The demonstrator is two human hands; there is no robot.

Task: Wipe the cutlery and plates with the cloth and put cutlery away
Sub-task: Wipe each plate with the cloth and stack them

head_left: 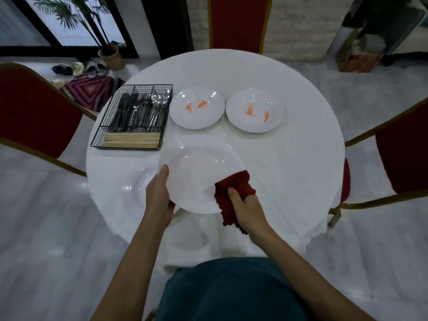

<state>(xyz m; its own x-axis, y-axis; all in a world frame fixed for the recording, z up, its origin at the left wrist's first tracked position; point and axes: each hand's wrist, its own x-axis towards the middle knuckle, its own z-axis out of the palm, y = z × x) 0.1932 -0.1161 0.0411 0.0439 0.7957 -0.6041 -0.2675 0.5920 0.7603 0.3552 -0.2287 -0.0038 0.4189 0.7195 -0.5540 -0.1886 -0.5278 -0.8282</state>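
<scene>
A large white plate [199,172] – round, glossy, with a wide flat rim – is held just above the near side of the white-clothed round table [301,147]. The left hand [159,193] has its grip on the plate's left rim, thumb on top. The right hand [245,205] holds a bunched, nubbly dark-red cloth [234,184] against the near-right rim.

A second white plate [136,184] lies on the table, partly under the first. Farther back are two fish-painted plates [196,107] [254,110], side by side.

At far left sits a black wire basket [148,85]. Its dark-handled knives [124,112] and steel forks [142,112] point away from the person, as do the spoons [159,101], bowls farthest. Pale wooden chopsticks [132,139] lie crosswise in the near compartment.
</scene>
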